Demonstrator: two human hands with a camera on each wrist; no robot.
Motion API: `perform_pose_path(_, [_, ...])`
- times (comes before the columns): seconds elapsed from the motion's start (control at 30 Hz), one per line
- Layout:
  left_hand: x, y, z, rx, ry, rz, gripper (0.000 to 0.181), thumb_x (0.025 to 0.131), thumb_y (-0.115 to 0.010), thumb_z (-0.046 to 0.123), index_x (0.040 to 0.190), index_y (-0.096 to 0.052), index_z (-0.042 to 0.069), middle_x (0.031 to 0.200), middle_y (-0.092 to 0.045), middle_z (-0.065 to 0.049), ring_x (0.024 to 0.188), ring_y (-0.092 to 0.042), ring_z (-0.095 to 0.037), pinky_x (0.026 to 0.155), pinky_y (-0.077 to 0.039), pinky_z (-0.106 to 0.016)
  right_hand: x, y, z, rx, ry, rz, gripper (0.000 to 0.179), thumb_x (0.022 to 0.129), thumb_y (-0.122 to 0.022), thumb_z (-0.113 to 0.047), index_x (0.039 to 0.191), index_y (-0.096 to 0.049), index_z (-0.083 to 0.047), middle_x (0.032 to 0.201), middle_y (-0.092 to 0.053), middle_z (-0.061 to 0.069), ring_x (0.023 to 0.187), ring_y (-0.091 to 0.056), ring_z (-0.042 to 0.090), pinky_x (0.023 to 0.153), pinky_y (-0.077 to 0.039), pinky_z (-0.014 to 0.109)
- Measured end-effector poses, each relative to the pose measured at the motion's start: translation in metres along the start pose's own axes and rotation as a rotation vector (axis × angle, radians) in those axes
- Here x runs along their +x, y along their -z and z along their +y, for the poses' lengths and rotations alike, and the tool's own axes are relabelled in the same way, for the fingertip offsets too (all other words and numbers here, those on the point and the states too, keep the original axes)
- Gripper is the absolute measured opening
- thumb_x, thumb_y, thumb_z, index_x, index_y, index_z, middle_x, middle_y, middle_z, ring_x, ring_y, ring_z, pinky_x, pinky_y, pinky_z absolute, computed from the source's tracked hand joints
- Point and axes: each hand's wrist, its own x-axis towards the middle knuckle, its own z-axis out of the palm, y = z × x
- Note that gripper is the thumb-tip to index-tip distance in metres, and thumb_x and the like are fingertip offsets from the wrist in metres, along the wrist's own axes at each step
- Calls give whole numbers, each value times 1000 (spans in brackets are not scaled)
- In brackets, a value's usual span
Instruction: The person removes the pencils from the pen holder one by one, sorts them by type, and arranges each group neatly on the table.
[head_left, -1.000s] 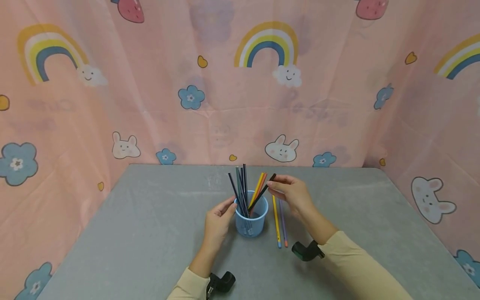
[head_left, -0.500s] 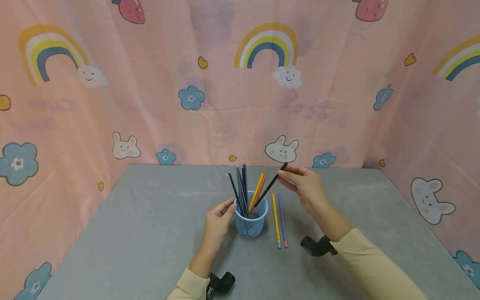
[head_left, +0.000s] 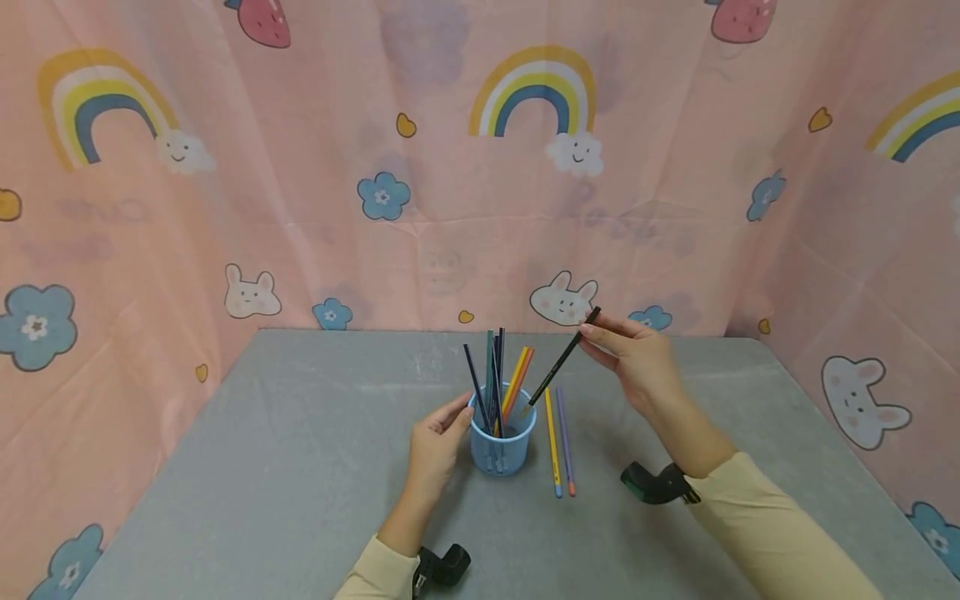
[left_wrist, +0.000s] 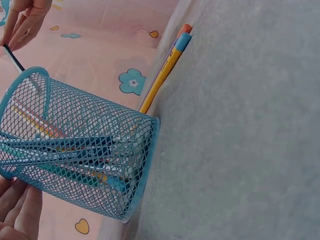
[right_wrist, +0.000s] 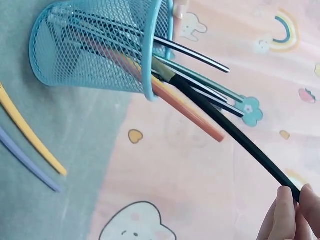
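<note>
My right hand (head_left: 637,362) pinches a black pencil (head_left: 562,360) near its upper end, to the right of and above a light blue mesh pencil cup (head_left: 501,458). The pencil slants down to the left. Its sharpened, wood-coloured tip overlaps the cup's mouth in the right wrist view. Thumb and fingers of my left hand (head_left: 437,442) hold the cup's left side at the rim; the cup stands upright. Inside lean several dark pencils (head_left: 480,387), a yellow pencil (head_left: 514,375) and an orange pencil (right_wrist: 192,116), their lower ends showing through the mesh.
Right of the cup, a yellow pencil (head_left: 553,454) and a purple pencil (head_left: 566,450) lie side by side on the grey table (head_left: 262,467). A pink patterned cloth (head_left: 450,250) hangs behind the table and along both sides.
My right hand has drawn the black pencil up and to the right, out of the cup's middle. The dark pencils inside have shifted slightly right. My left hand stays at the cup.
</note>
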Motion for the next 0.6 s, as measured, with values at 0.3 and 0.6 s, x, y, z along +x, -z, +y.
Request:
perform_pose_path(0.3, [0, 0, 0, -12, 2, -7, 30, 98, -62, 12, 125, -66, -1, 128, -67, -18, 121, -64, -29, 102, -53, -35, 0, 18, -12, 31, 62, 1, 17, 88, -72, -1, 90, -78, -17, 95, -70, -4, 85, -73, 6, 82, -59, 23])
perform_pose_path(0.6, [0, 0, 0, 8, 10, -12, 31, 99, -62, 15, 126, -67, 1, 128, -68, -15, 122, -64, -28, 105, -51, -41, -1, 34, -8, -16, 38, 40, 15, 88, -72, -2, 88, -75, -16, 99, -65, -4, 83, -74, 5, 80, -60, 22])
